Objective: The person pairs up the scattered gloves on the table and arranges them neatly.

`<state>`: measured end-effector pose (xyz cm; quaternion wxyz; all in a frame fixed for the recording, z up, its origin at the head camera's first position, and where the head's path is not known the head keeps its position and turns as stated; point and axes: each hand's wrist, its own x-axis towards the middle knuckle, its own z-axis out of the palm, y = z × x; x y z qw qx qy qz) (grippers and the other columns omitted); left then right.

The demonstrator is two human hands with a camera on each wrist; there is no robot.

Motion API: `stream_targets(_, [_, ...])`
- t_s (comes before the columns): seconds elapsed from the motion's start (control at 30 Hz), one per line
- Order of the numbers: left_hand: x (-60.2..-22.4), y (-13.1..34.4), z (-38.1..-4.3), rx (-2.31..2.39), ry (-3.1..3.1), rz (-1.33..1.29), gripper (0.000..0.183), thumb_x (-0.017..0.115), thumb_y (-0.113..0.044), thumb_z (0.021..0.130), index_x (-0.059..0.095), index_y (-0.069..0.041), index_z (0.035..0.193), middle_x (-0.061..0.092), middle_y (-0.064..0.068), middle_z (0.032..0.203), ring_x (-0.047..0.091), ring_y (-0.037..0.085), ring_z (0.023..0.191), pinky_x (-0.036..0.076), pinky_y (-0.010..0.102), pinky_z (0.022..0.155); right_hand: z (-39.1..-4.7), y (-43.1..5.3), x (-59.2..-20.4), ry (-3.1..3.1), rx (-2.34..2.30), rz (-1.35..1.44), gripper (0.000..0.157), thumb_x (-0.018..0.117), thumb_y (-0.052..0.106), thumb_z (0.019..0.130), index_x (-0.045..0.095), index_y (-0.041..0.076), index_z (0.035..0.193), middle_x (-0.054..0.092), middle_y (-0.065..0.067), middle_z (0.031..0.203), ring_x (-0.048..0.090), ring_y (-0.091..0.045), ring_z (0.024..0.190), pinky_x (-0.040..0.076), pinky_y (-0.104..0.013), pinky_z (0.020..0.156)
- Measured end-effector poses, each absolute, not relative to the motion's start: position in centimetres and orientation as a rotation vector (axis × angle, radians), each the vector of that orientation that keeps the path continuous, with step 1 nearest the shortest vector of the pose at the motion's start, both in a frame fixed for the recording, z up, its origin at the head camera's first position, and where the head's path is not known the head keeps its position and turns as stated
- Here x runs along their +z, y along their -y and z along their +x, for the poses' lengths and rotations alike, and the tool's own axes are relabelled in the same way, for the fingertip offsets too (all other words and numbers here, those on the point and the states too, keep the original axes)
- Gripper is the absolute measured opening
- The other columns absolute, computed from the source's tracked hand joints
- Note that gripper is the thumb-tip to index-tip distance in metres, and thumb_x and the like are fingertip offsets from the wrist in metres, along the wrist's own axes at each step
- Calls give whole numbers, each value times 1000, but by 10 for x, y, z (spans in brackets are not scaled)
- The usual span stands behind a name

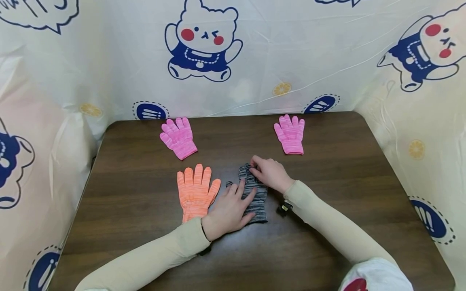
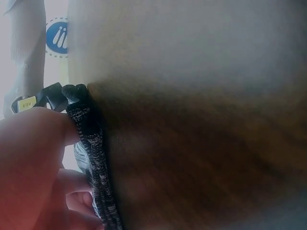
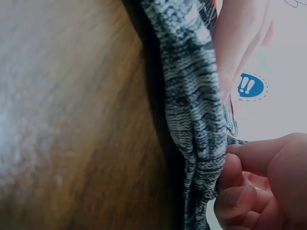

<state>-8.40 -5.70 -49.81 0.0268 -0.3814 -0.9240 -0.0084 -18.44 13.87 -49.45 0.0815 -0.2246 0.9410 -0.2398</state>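
A dark grey striped knit glove [image 1: 259, 202] lies on the table, its cuff toward the person. My left hand [image 1: 227, 212] rests on its left part with the fingers spread, covering some of it. At the far end, my right hand [image 1: 271, 173] pinches one glove finger between thumb and curled fingers. The right wrist view shows those fingertips [image 3: 232, 165] at the edge of the grey knit [image 3: 196, 96]. Left of it, an orange glove [image 1: 196, 196] lies flat with its fingers pointing away; the left forearm crosses close to its cuff.
Two pink gloves lie near the table's back edge, one at the left [image 1: 179, 138] and one at the right [image 1: 290, 135]. The brown table [image 1: 127, 202] is bordered by white sheeting [image 1: 255, 60] printed with cartoon bears. A small black device [image 1: 284, 207] sits at the right wrist.
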Motion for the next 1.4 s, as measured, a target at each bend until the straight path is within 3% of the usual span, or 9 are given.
stream_targets(0.1, [-498,57,-84,-28,2859,-1178,69,58,-60,100,53,-16,153,50,28,151,58,36,121,50,46,104,-186,-138,-496,-2810,-734,-665,14,69,19,101,61,11,110,59,-1,71,52,-15,55,42,-32,53])
stream_targets(0.37, [-497,57,-83,-38,2857,-1178,68,58,-59,101,53,-16,153,50,28,151,58,37,121,50,47,104,-191,-136,-497,-2777,-702,-678,38,70,21,101,60,13,136,62,0,74,54,-15,57,44,-32,53])
stream_targets(0.7, [-495,55,-82,-32,2910,-1164,69,56,-59,101,51,-16,155,48,29,153,58,39,125,49,47,106,-191,-138,-494,-2751,-700,-610,17,68,16,100,59,8,113,60,-4,75,54,-18,59,43,-31,55])
stream_targets(1.03, [-495,55,-81,-17,2953,-1134,70,55,-60,101,49,-17,156,46,29,155,56,40,128,49,48,107,-195,-139,-495,-2717,-791,-524,22,64,28,104,67,9,116,67,-3,81,58,-17,66,49,-32,63])
stream_targets(1.27, [-496,54,-81,22,2924,-1142,71,54,-61,101,49,-17,156,46,29,154,56,38,126,49,46,107,-198,-140,-496,-2712,-783,-440,20,70,28,101,63,10,105,62,-2,72,56,-17,60,45,-31,58])
stream_targets(1.4, [-495,53,-81,27,2933,-1132,71,54,-61,101,49,-18,157,46,28,155,56,38,126,48,46,108,-198,-138,-498,-2744,-790,-423,24,67,32,102,63,10,109,64,-2,73,57,-16,60,45,-32,57])
